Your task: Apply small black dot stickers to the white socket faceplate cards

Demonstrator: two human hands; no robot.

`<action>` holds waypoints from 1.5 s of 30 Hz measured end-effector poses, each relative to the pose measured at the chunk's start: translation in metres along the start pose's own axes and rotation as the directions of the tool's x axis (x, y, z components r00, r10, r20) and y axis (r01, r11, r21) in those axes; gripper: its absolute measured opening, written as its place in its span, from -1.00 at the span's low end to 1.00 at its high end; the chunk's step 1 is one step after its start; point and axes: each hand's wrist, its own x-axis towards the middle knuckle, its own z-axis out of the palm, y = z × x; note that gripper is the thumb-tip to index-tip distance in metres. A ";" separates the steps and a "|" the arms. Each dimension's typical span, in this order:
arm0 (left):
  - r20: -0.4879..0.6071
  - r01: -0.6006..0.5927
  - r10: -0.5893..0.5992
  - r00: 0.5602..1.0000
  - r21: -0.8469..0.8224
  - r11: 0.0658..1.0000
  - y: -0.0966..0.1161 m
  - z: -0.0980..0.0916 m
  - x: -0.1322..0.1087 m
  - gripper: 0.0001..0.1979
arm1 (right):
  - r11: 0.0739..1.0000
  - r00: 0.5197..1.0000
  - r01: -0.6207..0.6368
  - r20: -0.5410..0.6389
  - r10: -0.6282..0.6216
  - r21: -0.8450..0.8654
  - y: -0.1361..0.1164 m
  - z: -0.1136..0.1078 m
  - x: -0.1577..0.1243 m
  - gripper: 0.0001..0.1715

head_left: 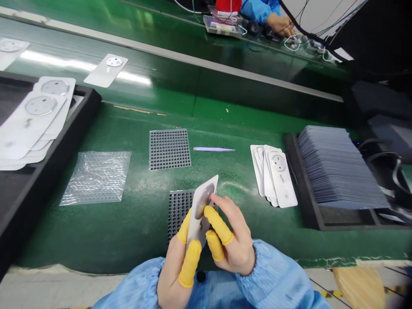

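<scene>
My left hand (180, 262), with yellow finger cots, grips a white plate (200, 229) between thumb and fingers, tilted up nearly on edge. An octagonal grey recess (204, 201) is set in its upper part. My right hand (233, 234), also with yellow cots, has its fingers apart. Its fingertips touch the plate at the recess; I see nothing held in them. Beneath the plate, partly covered, lies a sheet of small black bumpers (178, 210). A second bumper sheet (170, 149) lies farther up the green table, beside purple tweezers (214, 149).
White plates (283, 184) are stacked at right, beside a black tray (310, 210) of grey sheets (341, 171). Left stand a bubble-wrap bag (98, 178) and a black tray (86, 109) with plates (32, 116). Another plate (106, 73) lies beyond. A co-worker's hand (280, 25) handles cables across the bench.
</scene>
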 end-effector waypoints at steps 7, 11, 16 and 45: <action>-0.089 0.081 -0.077 0.993 0.039 0.996 -0.009 0.000 -0.003 -0.44 | 0.999 0.994 -0.026 0.106 0.022 0.038 -0.004 0.007 0.000 -0.34; -0.082 0.111 -0.119 0.989 -0.094 0.989 -0.001 0.005 -0.002 -0.45 | 0.992 0.999 -0.029 0.046 0.023 0.123 -0.001 0.007 0.002 -0.37; -0.114 0.134 -0.174 0.978 -0.293 0.947 0.010 0.012 -0.002 -0.50 | 0.994 1.000 0.002 -0.001 -0.002 0.111 0.001 0.008 0.001 -0.37; 0.111 -0.242 0.238 0.965 0.027 0.970 0.042 -0.026 0.048 -0.83 | 0.448 0.824 -0.486 0.222 0.522 0.750 -0.008 0.012 0.005 -0.58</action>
